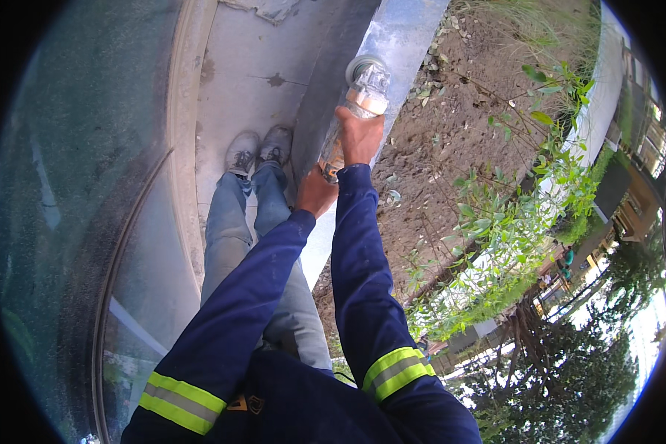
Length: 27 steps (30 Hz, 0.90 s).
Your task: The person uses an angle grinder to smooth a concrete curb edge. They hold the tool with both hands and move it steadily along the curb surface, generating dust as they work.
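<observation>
An angle grinder, dusty and whitish with a round disc at its far end, lies along a grey concrete ledge. The disc sits against or just over the ledge's top; I cannot tell which. My right hand is wrapped round the grinder's body just behind its head. Closer to me, my left hand grips the rear end of the same tool. The fingers of both hands are partly hidden.
Left of the ledge, my shoes stand on a paved walkway. A dark glass panel curves along the far left. Right of the ledge is a soil bed with dry leaves and a green leafy shrub.
</observation>
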### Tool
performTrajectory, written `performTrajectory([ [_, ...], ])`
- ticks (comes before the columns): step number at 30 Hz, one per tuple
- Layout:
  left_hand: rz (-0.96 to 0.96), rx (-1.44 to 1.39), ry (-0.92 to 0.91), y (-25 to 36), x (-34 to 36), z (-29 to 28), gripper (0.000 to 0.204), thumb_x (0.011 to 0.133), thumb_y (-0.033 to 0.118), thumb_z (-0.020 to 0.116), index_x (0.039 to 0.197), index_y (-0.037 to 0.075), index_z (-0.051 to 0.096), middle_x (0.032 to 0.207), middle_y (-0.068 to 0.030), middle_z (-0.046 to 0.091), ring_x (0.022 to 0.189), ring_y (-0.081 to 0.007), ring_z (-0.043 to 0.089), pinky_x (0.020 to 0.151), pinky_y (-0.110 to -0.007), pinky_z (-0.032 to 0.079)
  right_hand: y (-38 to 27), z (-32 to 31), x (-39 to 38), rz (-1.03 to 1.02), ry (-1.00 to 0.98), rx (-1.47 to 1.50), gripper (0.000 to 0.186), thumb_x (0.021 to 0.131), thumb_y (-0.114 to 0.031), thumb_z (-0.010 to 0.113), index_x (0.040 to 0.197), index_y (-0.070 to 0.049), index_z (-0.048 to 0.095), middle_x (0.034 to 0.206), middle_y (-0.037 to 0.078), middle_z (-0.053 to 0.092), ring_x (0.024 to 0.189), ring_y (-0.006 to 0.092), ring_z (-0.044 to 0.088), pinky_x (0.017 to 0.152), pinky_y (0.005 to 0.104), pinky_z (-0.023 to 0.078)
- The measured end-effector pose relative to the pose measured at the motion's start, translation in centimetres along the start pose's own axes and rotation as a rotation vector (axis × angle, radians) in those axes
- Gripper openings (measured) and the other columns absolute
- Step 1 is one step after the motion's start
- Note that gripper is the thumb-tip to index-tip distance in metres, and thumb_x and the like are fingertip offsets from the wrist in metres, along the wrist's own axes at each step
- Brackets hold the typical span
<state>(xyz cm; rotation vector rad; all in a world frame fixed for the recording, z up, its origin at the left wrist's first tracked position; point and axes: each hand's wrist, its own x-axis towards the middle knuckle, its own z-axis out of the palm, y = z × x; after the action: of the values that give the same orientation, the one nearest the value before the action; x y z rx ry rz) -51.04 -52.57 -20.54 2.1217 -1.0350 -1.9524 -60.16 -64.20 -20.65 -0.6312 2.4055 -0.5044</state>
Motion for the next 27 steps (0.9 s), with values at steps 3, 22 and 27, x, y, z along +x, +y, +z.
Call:
performTrajectory([
  [3, -0.004, -0.015, 0.009, 0.8, -0.4, 0.0, 0.049, 0.086, 0.03, 0.072, 0.12, -0.004, 0.063, 0.112, -0.0301, 0.072, 0.112, -0.0479, 0.066, 0.093, -0.053, 0.053, 0.6, -0.1, 0.3, -0.029, 0.013, -0.003, 0.077, 0.065, -0.035, 0.084, 0.121, 0.012, 0.06, 0.111, 0.029, 0.072, 0.103, 0.0416, 0.071, 0.094, 0.0461, 0.054],
  [22, 0.097, 0.069, 0.002, 3.1, 2.7, 0.6, 0.047, 0.085, 0.03, 0.072, 0.115, -0.005, 0.062, 0.106, -0.0319, 0.072, 0.107, -0.0483, 0.068, 0.09, -0.054, 0.055, -1.1, -0.4, 4.1, -0.002, 0.1, 0.021, 0.07, 0.065, -0.033, 0.085, 0.116, 0.011, 0.065, 0.108, 0.025, 0.074, 0.099, 0.0362, 0.073, 0.093, 0.0442, 0.054],
  [27, 0.082, 0.016, 0.028, 1.4, 1.6, 1.5, 0.049, 0.085, 0.031, 0.074, 0.115, -0.005, 0.063, 0.105, -0.0309, 0.073, 0.106, -0.0483, 0.069, 0.09, -0.054, 0.055, 0.0, -0.9, 2.7, 0.0, 0.075, -0.033, 0.076, 0.065, -0.038, 0.085, 0.12, 0.01, 0.063, 0.11, 0.026, 0.073, 0.103, 0.0382, 0.072, 0.095, 0.0432, 0.054],
])
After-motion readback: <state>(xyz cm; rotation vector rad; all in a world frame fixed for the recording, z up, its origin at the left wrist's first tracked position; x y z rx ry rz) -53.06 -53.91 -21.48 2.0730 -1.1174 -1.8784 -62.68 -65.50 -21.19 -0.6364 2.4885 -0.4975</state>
